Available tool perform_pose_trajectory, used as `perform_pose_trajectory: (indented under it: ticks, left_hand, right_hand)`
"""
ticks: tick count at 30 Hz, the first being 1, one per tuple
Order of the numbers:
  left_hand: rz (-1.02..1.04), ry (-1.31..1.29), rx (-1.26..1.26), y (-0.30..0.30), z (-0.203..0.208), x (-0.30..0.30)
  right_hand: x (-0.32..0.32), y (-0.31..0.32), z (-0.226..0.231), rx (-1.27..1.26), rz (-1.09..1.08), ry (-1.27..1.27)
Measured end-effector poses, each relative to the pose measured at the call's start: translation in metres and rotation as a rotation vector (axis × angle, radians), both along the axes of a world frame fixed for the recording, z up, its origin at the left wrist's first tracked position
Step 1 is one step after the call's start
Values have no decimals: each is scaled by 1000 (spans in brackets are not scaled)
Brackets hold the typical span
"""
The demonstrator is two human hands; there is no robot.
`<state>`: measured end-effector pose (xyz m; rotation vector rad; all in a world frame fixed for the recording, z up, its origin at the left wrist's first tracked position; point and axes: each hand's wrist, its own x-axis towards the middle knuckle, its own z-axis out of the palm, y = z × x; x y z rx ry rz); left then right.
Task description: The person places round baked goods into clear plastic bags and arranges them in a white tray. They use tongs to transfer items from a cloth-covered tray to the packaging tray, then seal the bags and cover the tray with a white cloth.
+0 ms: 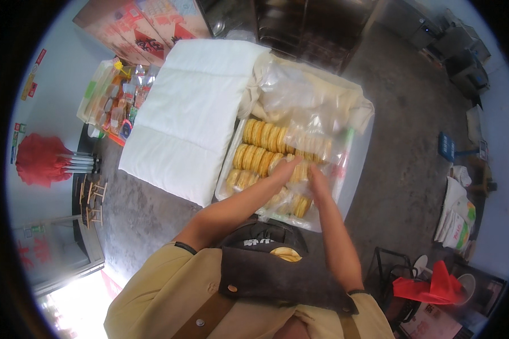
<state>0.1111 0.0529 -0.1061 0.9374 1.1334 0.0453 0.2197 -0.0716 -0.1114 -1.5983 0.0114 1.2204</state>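
Note:
A white tub [345,206] holds rows of round, flat, golden cakes [260,134], stacked on edge. Clear plastic bags cover part of the rows, mostly in the middle and along the near side. Both hands reach into the near half of the tub. My left hand [289,168] and my right hand [318,182] close from either side on a short stack of cakes [298,172], which seems to be under clear plastic. The fingertips are partly hidden against the stack. Beyond it, a loose clear plastic sheet [291,87] lies over a beige cloth [333,87].
A white quilted cover [189,107] spreads left of the tub. Behind it, a bin of packaged goods [116,104] stands near large printed boxes [147,31]. Small wooden stools [93,203] are at the left, a red bag [432,287] at the lower right, and white sacks [455,214] by the right wall.

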Motion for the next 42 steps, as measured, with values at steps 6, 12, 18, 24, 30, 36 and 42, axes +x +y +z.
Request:
perform_pose_trajectory:
  ticks: [6, 12, 18, 24, 30, 36, 42]
  left_hand:
    - [151, -201, 298, -23, 35, -45]
    - [342, -357, 246, -15, 55, -58]
    - [194, -131, 479, -12, 51, -58]
    - [6, -103, 951, 4, 42, -81]
    - [-140, -203, 1188, 9, 72, -79]
    - [-9, -406, 1226, 18, 85, -52]
    - [76, -425, 1173, 7, 93, -59]
  right_hand:
    - [-27, -26, 24, 291, -199, -114]
    - [-29, -12, 47, 391, -276, -478]
    - [-12, -1, 47, 325, -279, -487]
    - [3, -35, 54, 275, -311, -28]
    - [14, -43, 72, 333, -219, 14]
    - [30, -60, 87, 438, -15, -475]
    - [18, -76, 102, 640, -219, -246]
